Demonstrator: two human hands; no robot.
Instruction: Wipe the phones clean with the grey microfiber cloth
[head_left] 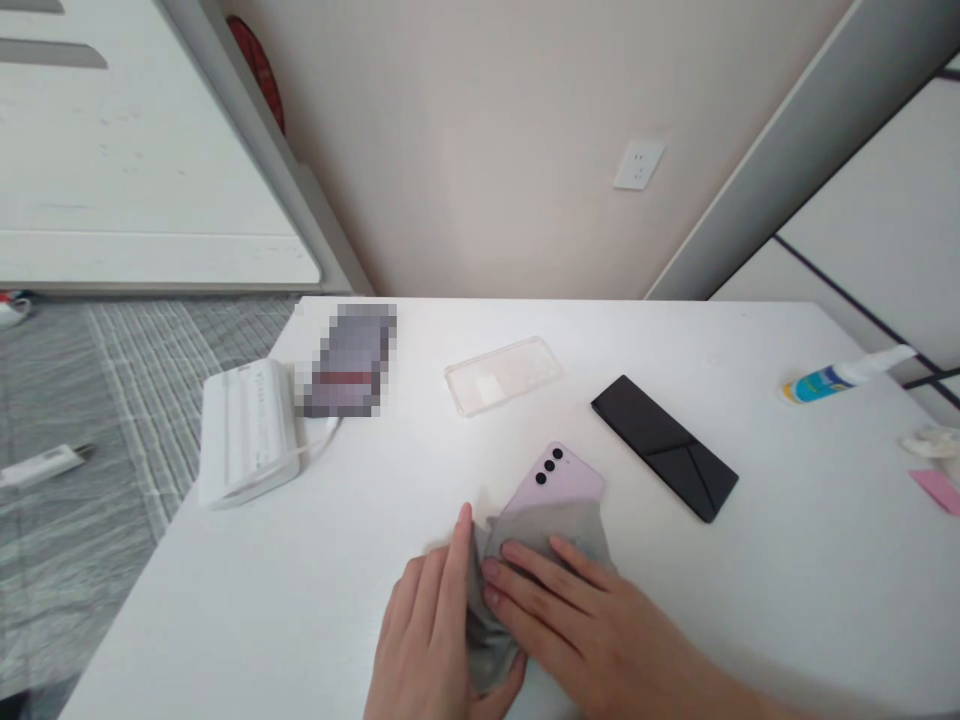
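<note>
A lilac phone [559, 485] lies camera side up on the white table, its lower part covered by a grey cloth [592, 520]. My right hand [592, 625] rests flat on the cloth over the phone, fingers stretched out and slightly apart. At the cloth's left side is my left hand [427, 625], closed, with its fingers together and its thumb curled round the bunched lower part. How far the phone reaches under the cloth, and whether my left fingers touch it, is hidden.
A black phone [664, 445] lies to the right, and a clear phone case [504, 376] farther back. On the left are a white box-like device [250, 430] with a cable and a blurred-out phone-like object [351, 360]. A spray bottle [832, 380] lies far right, near a pink piece [936, 490].
</note>
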